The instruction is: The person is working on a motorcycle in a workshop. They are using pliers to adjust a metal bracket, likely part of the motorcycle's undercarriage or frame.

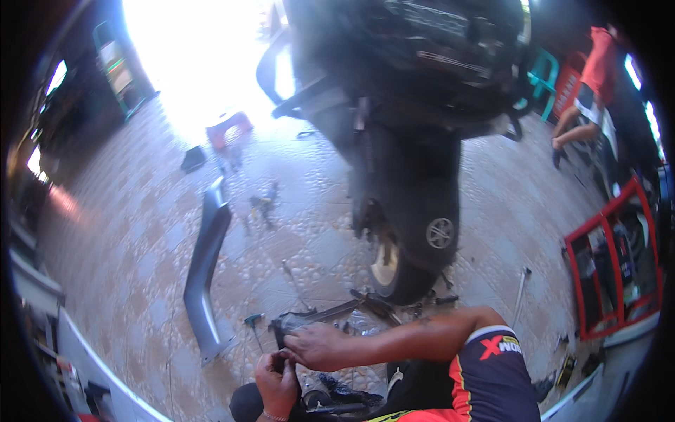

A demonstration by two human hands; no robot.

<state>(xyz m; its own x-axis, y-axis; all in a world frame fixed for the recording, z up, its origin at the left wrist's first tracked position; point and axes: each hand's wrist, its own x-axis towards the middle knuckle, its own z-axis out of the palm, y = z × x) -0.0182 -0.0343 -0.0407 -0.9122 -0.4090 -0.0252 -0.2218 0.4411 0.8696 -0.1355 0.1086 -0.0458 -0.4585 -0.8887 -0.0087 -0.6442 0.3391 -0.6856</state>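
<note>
My left hand [275, 385] is raised low in the picture, its fingers and thumb pinched together. Bent across in front of me, my right hand [316, 346] meets it, and its fingertips close at the same spot. Whatever small thing lies between the fingertips is hidden. Right behind the hands is a long black plastic part [302, 318], partly covered by my right hand. Just beyond stands a dark motorbike [415, 169], its wheel [388, 271] and black mudguard toward me. A T-handle tool with a green grip [253, 320] is left of my hands.
A silver-grey body panel [204, 281] lies on the tiled floor to the left. A long metal wrench-like tool [522, 295] and a red metal frame [612, 260] are at right. A person in red [598, 70] is at the far right, near a green plastic chair [543, 74].
</note>
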